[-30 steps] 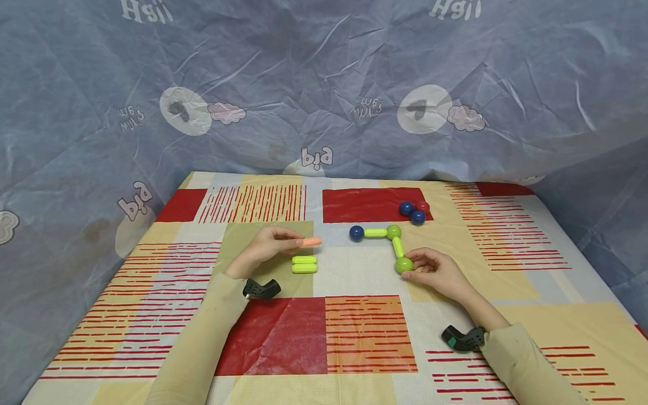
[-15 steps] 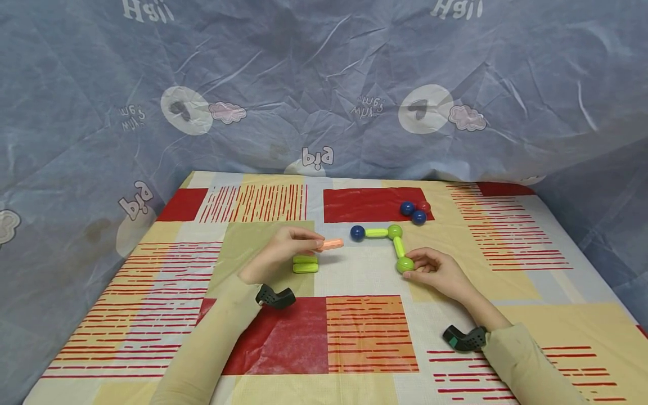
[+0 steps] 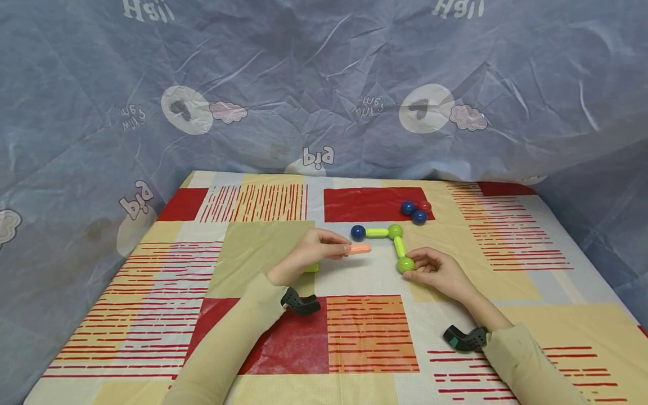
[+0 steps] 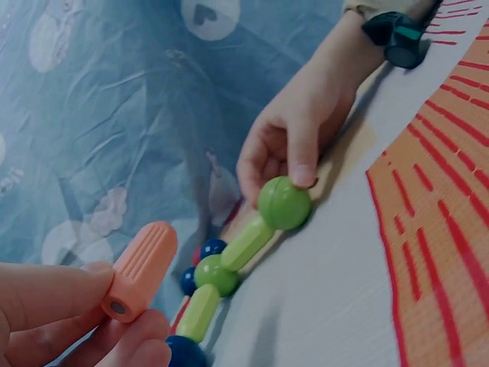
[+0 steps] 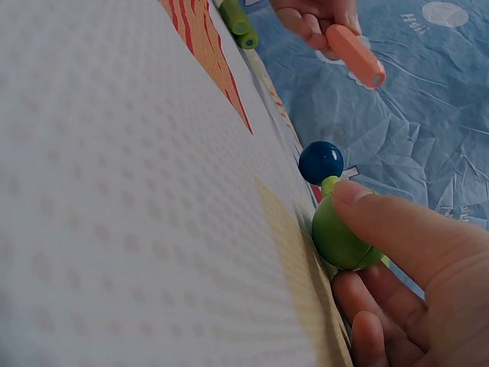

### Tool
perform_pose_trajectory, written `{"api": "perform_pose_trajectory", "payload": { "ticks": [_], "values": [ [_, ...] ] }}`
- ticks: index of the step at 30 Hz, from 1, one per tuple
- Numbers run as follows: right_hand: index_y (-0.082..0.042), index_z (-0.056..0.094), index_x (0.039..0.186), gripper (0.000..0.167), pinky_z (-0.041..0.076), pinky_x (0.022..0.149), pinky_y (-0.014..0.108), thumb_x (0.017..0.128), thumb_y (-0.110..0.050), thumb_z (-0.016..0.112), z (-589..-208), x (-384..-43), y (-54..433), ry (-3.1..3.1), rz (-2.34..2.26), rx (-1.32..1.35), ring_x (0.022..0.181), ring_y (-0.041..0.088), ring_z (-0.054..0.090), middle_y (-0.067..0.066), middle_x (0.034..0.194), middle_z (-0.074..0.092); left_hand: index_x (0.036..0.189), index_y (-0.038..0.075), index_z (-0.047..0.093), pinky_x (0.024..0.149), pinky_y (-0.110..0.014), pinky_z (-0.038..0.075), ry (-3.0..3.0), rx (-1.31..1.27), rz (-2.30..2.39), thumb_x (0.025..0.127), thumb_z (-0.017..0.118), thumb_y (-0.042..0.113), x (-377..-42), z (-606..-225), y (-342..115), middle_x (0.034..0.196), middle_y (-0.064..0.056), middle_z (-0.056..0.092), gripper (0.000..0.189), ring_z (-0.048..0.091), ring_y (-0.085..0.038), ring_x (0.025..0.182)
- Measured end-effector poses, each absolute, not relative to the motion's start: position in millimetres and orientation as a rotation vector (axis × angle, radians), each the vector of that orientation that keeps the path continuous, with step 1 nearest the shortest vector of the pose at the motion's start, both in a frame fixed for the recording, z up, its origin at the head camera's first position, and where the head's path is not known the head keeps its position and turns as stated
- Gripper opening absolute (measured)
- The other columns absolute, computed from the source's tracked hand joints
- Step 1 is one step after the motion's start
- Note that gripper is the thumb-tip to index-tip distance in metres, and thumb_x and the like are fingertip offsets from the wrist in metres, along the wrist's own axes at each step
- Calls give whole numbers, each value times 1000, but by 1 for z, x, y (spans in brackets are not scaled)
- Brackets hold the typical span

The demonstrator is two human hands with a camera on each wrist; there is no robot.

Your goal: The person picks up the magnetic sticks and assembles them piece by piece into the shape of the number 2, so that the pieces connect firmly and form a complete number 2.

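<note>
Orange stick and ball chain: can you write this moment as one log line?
left hand: holds orange stick midair | right hand: pinches green end ball | chain: blue ball at other end

Backdrop [image 3: 314, 67], top left: white word [image 3: 148, 10], appears as "Haii"; last letters uncertain.
Backdrop, top right: second white word [image 3: 458, 8], same lettering.
Backdrop, bottom middle: outlined word [image 3: 318, 157], three letters, resembling "bia"; exact reading uncertain.
Backdrop, lower left: tilted word [image 3: 135, 201], same three letters.
Backdrop, mid-height: left inscription [image 3: 133, 116] and right inscription [image 3: 368, 106], small, dark, seemingly inverted; not legible with certainty.
Backdrop, right wrist view: slanted word [image 5: 415, 24], white, again resembling "Haii".
</note>
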State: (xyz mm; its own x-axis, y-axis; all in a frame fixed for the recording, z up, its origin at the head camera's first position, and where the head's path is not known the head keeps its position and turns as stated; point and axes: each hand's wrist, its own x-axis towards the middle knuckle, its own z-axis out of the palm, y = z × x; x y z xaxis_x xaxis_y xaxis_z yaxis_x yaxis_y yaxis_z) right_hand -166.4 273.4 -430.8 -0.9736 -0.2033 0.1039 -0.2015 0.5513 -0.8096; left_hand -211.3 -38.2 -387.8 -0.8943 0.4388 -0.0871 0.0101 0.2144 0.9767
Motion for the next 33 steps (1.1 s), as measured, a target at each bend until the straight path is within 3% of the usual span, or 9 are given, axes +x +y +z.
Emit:
{"api": "perform_pose_trajectory", "payload": {
  "ticks": [5, 12, 21, 33],
  "values": [
    [-9, 63, 111, 42, 47, 65, 20, 76, -27, 79, -431, -167, 273, 2766, -1440, -350, 81, 13, 57, 7, 94, 64, 99, 9, 75, 70, -26, 52, 2181, 399, 1697, 81, 75, 19, -207, -394, -20, 94, 1, 70, 21, 60, -12, 84],
    [-9, 64, 111, 43, 47, 66, 20, 76, -28, 79, -431, -167, 274, 2767, -1433, -352, 82, 14, 57, 7, 95, 64, 97, 7, 75, 62, -21, 46, 2198, 433, 1685, 81, 74, 19, -204, -400, -4, 90, 0, 70, 20, 59, -10, 78],
    [-9, 64, 111, 43, 47, 66, 20, 76, -28, 79, -431, -167, 274, 2765, -1431, -362, 82, 14, 57, 7, 94, 64, 101, 3, 73, 72, -22, 49, 2158, 455, 1706, 83, 71, 14, -201, -408, 5, 97, -1, 69, 21, 58, -10, 89],
    [-9, 64, 111, 42, 47, 66, 20, 76, -28, 79, -431, -167, 275, 2764, -1434, -374, 82, 13, 58, 6, 94, 64, 98, 4, 74, 72, -26, 53, 2116, 402, 1704, 84, 71, 13, -203, -414, 12, 95, -2, 69, 18, 62, -11, 82]
  ]
}}
